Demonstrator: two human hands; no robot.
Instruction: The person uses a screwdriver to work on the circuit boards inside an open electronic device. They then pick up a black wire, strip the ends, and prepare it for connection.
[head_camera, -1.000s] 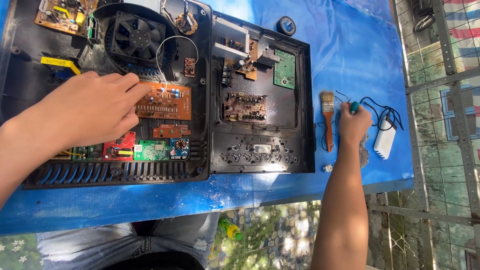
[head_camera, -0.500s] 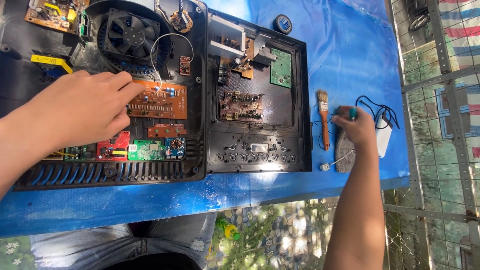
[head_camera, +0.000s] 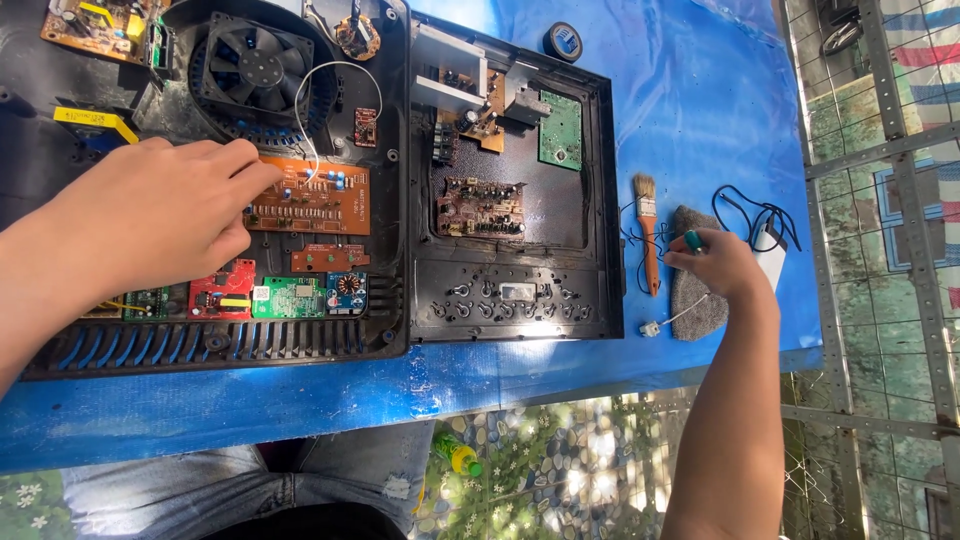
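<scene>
A blue plastic sheet (head_camera: 720, 120) covers the worktable, and sunlight falls on a patterned floor below its near edge; a metal grid fence (head_camera: 880, 200) runs along the right side. Two opened black casings lie side by side on the sheet. The left casing (head_camera: 200, 340) holds a round black fan (head_camera: 258, 68), an orange circuit board (head_camera: 320, 198) beneath it, a smaller brown strip board just below that, and a row of small red, green and blue boards near the ribbed front edge. The right casing (head_camera: 520, 300) holds a green board (head_camera: 560, 130) at its upper right and a brown board in the middle.

The left hand (head_camera: 150, 225) lies palm down inside the left casing, fingers loosely curled, the fingertips touching the left end of the orange circuit board; it grasps nothing that can be seen.

The right hand (head_camera: 720, 265) rests on the sheet to the right of the right casing, closed around a green-handled tool (head_camera: 692, 240) whose handle end pokes out above the knuckles; the tip is hidden. The hand lies over a grey cloth pad (head_camera: 690, 300). Just to its left lies a paintbrush (head_camera: 648, 230) with an orange wooden handle, bristles pointing away from the person. A white plug on a thin wire (head_camera: 652, 328) sits near the pad's lower left. Black cables (head_camera: 745, 205) and a white block lie to the right of the hand. A roll of black tape (head_camera: 566, 40) sits at the far edge of the sheet.
</scene>
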